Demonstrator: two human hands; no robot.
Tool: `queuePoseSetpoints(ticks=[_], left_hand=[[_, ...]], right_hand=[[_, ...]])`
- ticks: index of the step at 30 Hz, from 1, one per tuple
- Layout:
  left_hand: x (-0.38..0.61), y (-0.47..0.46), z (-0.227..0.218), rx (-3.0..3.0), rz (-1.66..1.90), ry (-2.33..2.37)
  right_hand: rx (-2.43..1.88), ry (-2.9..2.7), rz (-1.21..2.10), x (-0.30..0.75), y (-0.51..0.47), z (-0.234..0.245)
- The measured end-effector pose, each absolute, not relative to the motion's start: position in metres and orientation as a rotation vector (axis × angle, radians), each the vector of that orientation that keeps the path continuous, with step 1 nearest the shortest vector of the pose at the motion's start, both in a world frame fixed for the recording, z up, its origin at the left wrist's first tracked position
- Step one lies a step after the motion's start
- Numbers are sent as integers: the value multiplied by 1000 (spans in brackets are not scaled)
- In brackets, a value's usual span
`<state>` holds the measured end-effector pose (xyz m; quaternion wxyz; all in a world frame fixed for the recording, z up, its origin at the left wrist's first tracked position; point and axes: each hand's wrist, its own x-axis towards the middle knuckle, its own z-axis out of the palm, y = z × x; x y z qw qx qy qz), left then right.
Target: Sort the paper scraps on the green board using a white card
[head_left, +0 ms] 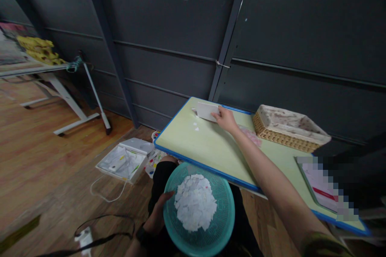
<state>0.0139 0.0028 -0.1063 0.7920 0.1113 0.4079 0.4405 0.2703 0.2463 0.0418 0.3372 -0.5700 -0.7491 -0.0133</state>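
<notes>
My right hand [224, 119] is closed on the right end of a flat white card-like piece [206, 111], tilted up over the far left part of the pale green table [208, 144]. A few small white scraps [196, 129] lie on the tabletop in front of it. Down at my lap, my left hand [159, 211] grips the left edge of a teal plastic colander [221, 225], its thumb over the rim. Inside the colander sits a heap of torn white paper pieces [195, 202].
A wicker basket [286, 138] with a cloth lining, a pinkish patch [251, 135] and a partly blurred tablet-like object [319, 188] are on the table. An open white box [122, 162] and a power strip [85, 243] with cords lie on the floor. Dark metal panels [169, 20] stand behind.
</notes>
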Motion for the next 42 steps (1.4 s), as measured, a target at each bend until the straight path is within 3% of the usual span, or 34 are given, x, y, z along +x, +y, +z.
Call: queuePoseSetpoints(ticks=[20, 29, 42], left_hand=[[16, 2, -100, 239, 963, 927], [15, 3, -106, 229, 975, 913], [10, 6, -103, 216, 943, 908]], right_hand=[[-1445, -1950, 61, 267, 240, 49], [-1238, -1948, 571, 296, 221, 64], [-1221, -1536, 862, 284, 218, 24]])
